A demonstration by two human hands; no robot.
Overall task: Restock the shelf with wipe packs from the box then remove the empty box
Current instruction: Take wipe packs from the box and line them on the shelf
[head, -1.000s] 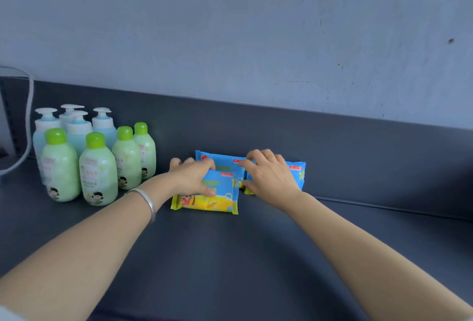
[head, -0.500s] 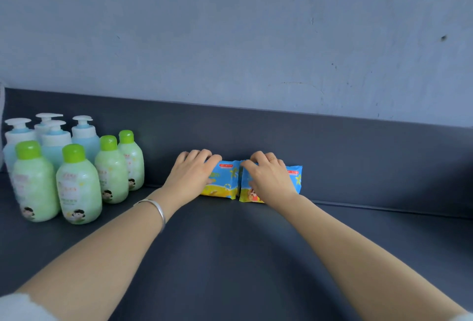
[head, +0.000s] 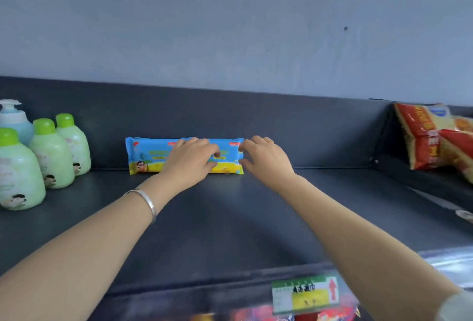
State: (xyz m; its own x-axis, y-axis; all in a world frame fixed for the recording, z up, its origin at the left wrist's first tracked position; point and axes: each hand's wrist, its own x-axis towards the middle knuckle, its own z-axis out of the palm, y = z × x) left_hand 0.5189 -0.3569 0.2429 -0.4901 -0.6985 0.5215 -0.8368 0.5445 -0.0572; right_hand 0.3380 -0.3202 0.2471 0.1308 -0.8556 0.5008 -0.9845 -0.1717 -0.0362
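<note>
- Since the earlier frame the wipe packs (head: 151,154) had gone from lying under our palms to standing on edge in one row. Our view had swung right, bringing the snack bags (head: 430,136) into sight.
- The shelf (head: 230,218) was the largest body. Its dark floor ran back to a low back panel (head: 307,128), against which the row stood.
- The green-capped bottles (head: 51,157) stood in a cluster at the left, near the row's left end but apart from it.
- The packs sat side by side, faces forward, on the shelf floor. We could not see the box.
- Our left hand (head: 190,164) held the middle of the row, fingers curled over the top edge and thumb on the front face.
- Our right hand (head: 266,162) was relaxed and unclenched, its fingertips touching the row's right end.
- We judged the step to be squaring the row. Done well, it calls for light, even pressure toward the panel, closing any gaps from the right end, and letting go slowly so that no pack tips forward.
- The price label (head: 304,295) hung blurred on the front lip.
</note>
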